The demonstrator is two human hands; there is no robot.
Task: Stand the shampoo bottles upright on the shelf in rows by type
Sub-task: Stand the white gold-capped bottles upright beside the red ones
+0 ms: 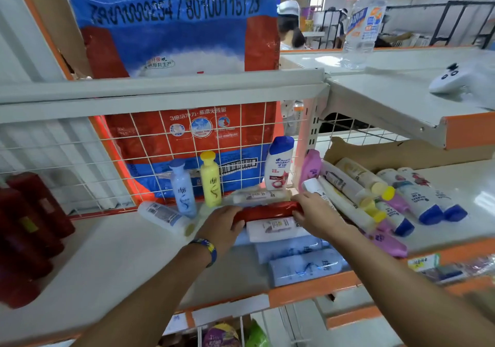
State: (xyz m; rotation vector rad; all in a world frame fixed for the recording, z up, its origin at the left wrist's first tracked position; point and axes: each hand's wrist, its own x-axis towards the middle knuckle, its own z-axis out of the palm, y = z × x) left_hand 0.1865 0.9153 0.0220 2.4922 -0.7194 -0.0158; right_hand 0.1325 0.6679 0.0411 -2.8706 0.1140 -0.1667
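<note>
– Fingers [237, 222] of the left hand [222, 227] curl round one end of a red shampoo bottle [267, 211]; the right hand [317, 214] grips the other end.
– Where is that bottle?
– Lying crosswise over other lying bottles, near the middle of the white shelf [107, 253]. Whether it rests on them, I cannot tell.
– Is anything upright?
– Three, at the wire grid [80, 159]: a pale blue bottle [184, 188], a yellow bottle [211, 179] just beside it, and a Head & Shoulders bottle [278, 163] farther right.
– And the others?
– One white bottle [166, 216] lies beside the pale blue one. To the right, a heap of bottles [375, 194] lies flat. Blurred dark red bottles [32, 226] sit at the left edge.
</note>
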